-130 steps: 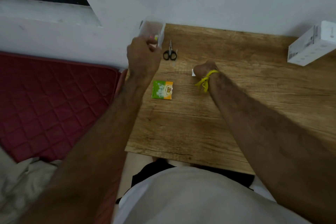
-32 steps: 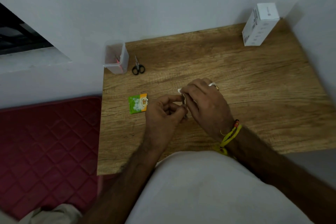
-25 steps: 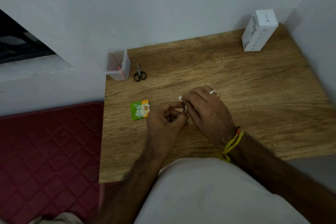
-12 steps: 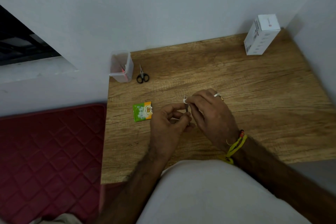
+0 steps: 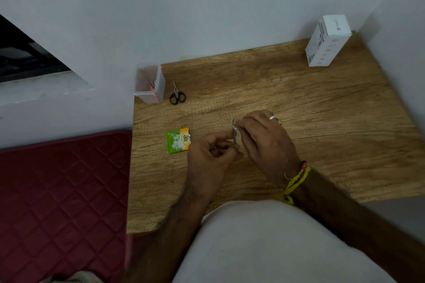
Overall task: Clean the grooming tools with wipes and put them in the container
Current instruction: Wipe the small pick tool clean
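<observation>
Over the middle of the wooden table (image 5: 299, 108), my left hand (image 5: 211, 156) pinches the lower end of a thin metal grooming tool (image 5: 234, 135). My right hand (image 5: 264, 140) pinches a small white wipe (image 5: 235, 127) around the tool's upper part. A green and orange wipe sachet (image 5: 178, 140) lies flat just left of my hands. Small black-handled scissors (image 5: 176, 95) lie at the back left, beside a clear plastic container (image 5: 150, 82) holding a few thin tools with pink parts.
A white carton (image 5: 327, 41) stands at the table's back right corner against the wall. A dark red quilted mattress (image 5: 59, 195) borders the table's left edge. Grey walls close the back and right side.
Five seconds ago my left hand was up at the container and my right held the wipe alone. Since then both hands met over the table centre on the metal tool; the wipe shifts slightly along it.
</observation>
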Demonstrator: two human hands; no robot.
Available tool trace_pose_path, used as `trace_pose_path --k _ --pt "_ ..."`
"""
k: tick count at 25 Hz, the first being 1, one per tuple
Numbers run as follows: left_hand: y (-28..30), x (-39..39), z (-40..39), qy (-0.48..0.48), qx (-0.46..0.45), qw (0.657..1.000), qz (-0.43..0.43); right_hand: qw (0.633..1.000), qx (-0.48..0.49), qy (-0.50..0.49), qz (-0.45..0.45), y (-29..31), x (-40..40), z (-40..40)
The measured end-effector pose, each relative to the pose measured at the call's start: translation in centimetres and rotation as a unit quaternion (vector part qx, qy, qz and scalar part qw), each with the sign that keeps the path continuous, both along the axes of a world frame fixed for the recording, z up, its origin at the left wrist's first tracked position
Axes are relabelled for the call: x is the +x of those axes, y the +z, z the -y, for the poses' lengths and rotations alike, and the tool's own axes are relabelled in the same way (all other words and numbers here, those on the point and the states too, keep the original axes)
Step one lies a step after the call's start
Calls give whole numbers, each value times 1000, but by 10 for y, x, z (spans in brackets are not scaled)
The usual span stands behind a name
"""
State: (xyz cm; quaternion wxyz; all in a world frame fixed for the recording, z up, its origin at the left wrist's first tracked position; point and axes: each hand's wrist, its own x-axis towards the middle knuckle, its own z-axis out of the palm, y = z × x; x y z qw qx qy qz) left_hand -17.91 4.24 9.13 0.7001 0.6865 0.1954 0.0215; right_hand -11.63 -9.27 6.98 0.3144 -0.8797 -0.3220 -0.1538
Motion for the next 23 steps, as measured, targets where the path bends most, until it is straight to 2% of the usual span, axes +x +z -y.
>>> trace_pose_path --k 3,7,11,23 --pt "0 1 1 9 -3 1000 -1 1000 10 -7 4 -2 -3 0" --pt "-1 2 2 12 11 1000 -14 996 77 -42 -1 5 5 -2" --pt "0 0 1 0 1 1000 -4 1000 11 -5 3 -1 1 -7" --pt "-7 2 -1 13 10 1000 -8 1000 2 15 3 -2 3 -4"
